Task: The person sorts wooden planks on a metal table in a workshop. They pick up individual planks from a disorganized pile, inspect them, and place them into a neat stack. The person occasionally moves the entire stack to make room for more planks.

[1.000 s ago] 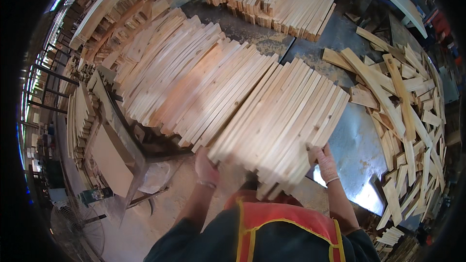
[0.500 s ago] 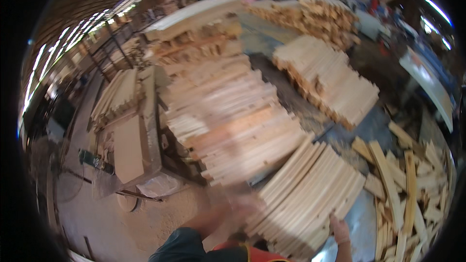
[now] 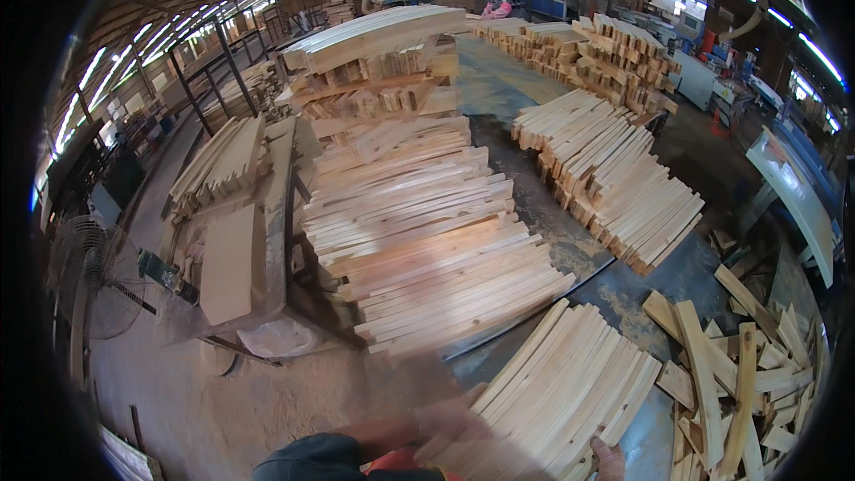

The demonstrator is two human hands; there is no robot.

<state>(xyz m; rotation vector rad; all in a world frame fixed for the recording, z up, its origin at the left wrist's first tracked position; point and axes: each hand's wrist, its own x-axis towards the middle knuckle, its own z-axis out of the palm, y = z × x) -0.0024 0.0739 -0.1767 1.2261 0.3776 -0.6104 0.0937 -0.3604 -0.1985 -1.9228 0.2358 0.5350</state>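
A row of pale wooden strips point(image 3: 561, 383) lies side by side on the table right in front of me. At its left ends is my left hand point(image 3: 454, 423), smeared by motion, so its fingers cannot be made out. My right hand point(image 3: 609, 461) grips the near right ends of the strips, thumb on top, partly cut off by the lower edge. Beyond the row spreads a larger bed of wooden strips point(image 3: 436, 249), apart from it by a narrow gap.
Another stack of strips point(image 3: 614, 169) stands to the right, with loose offcuts point(image 3: 744, 383) heaped nearer. At left are a side bench point(image 3: 233, 267) with a board on it and a fan point(image 3: 89, 276). A person point(image 3: 499, 0) is far back. Thicker timber point(image 3: 374, 40) lies behind the bed.
The near row has come toward me, opening a gap to the larger bed, and its strips lie more evenly. Both hands have moved nearer the lower edge. The view has shifted slightly.
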